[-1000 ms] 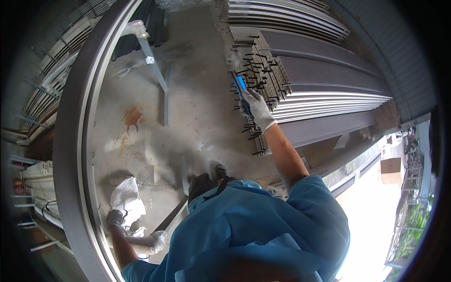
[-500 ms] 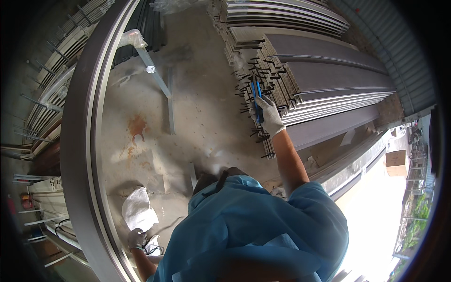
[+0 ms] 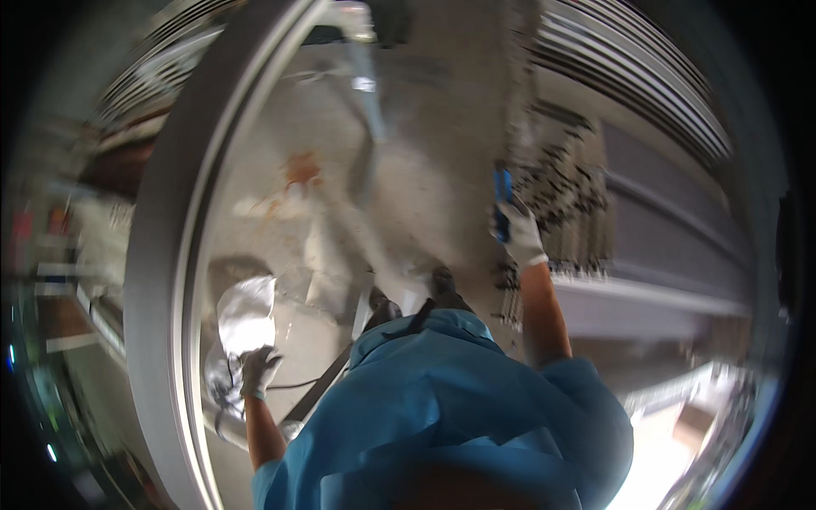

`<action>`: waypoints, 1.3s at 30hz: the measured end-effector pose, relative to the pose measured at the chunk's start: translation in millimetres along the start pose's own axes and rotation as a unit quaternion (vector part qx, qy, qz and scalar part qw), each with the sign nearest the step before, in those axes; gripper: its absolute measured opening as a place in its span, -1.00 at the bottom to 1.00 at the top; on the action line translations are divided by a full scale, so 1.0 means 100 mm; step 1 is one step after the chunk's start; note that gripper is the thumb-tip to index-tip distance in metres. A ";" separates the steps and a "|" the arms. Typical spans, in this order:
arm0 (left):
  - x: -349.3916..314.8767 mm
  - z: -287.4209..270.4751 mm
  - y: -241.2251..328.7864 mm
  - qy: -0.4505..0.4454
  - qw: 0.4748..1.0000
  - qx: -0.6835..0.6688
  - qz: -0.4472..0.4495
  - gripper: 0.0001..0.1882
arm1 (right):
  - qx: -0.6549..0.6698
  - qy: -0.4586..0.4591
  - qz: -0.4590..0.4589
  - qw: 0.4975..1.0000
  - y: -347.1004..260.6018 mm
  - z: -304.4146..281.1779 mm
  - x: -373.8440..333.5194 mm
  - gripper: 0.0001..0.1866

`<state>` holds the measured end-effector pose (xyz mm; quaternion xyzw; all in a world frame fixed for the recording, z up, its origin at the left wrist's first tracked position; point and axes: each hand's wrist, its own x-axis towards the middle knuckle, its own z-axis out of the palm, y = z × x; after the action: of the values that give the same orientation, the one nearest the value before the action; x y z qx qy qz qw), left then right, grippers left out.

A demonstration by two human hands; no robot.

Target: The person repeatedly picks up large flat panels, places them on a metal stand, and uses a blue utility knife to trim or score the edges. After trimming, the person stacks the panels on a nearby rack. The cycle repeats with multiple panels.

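Note:
In my right hand [image 3: 524, 236], gloved in white, is a slim blue-and-black tool [image 3: 504, 189], its exact kind blurred. The fingers close around its lower part while its blue end points away from me. Just right of it are the ends of stacked long profiles [image 3: 586, 212], with many short black pieces sticking out. My left hand [image 3: 257, 371], also gloved, hangs low on the left with fingers loosely apart and nothing seen in it. Close by, a white sack [image 3: 246, 314] lies on the floor.
A long grey beam [image 3: 157, 263] runs along my left side. More pale profiles [image 3: 629, 68] are stacked at the far right. A metal stand [image 3: 367, 93] rests on the concrete floor [image 3: 408, 187] ahead. A dark cable [image 3: 293, 385] trails near my left hand.
The whole view has turned and blurred. My right hand, still on the tool, is now beside the stack rather than over its ends. My left hand has risen towards the white sack.

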<state>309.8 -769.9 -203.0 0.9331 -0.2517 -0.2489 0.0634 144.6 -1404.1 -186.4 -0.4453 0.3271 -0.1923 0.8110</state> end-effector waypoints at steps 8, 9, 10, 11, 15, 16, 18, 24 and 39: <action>0.20 -0.63 1.51 0.195 0.941 -0.277 -0.006 -0.71 | -0.039 -0.059 0.061 0.996 -0.15 -0.03 0.68 -0.85; 0.13 -0.82 1.55 0.222 0.937 -0.270 -0.022 -0.72 | -0.045 -0.086 0.068 0.993 -0.14 0.04 0.75 -0.82; 0.08 -0.97 1.57 0.261 0.926 -0.272 -0.001 -0.73 | -0.054 -0.103 0.068 0.991 -0.15 0.09 0.79 -0.78; 0.03 -1.11 1.53 0.290 0.901 -0.322 -0.027 -0.71 | -0.082 -0.107 0.089 0.987 -0.15 0.17 0.84 -0.76; -0.20 -1.64 1.04 0.465 0.867 -0.179 0.022 -0.72 | -0.055 -0.050 0.093 0.993 -0.09 0.53 0.86 -0.66; -0.22 -1.70 0.97 0.491 0.823 -0.285 0.029 -0.74 | -0.106 0.003 0.075 0.991 -0.08 0.61 0.86 -0.64; -0.15 -2.00 0.71 0.493 0.830 -0.241 -0.095 -0.75 | -0.059 0.049 0.026 0.997 -0.13 0.62 0.89 -0.68; 0.05 -2.26 -0.08 0.427 0.891 0.084 -0.133 -0.56 | -0.164 0.204 -0.255 0.931 -0.68 -0.25 1.01 -0.71; 0.29 -2.26 -1.30 0.405 0.887 0.221 0.022 -0.57 | -0.610 0.504 -0.083 0.606 -1.60 -2.93 0.59 -0.58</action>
<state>500.6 -673.4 -50.5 0.9371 -0.2726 0.2139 -0.0423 -22.5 -1698.8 -185.9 -0.6945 0.6875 -0.2085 0.0394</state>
